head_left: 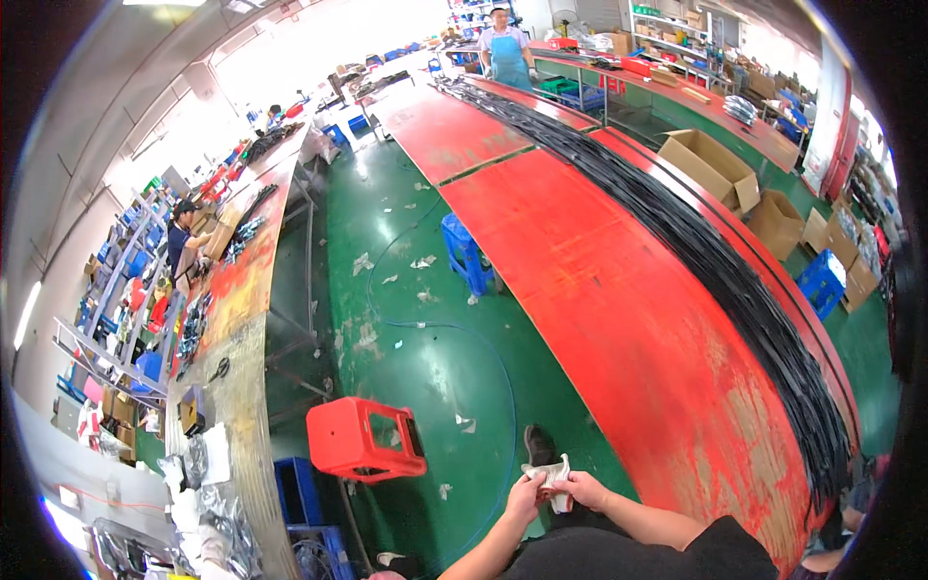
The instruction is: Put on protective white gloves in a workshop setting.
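Observation:
Both my hands are in front of my body, low in the view, over the green floor beside the red table's near edge. Between them is a small whitish knitted glove [549,473]. My left hand [523,499] pinches one side of it, and my right hand [586,490] pinches the other. The glove looks bunched up, and part of it hangs down between my fingers.
Long black strips [667,203] run along the red table [599,290] to my right. A red stool [362,440] and a blue stool [466,253] stand on the floor. A cluttered bench [246,387] is at left. Co-workers stand left [184,242] and far ahead [505,58]; another person's arm [824,561] shows lower right.

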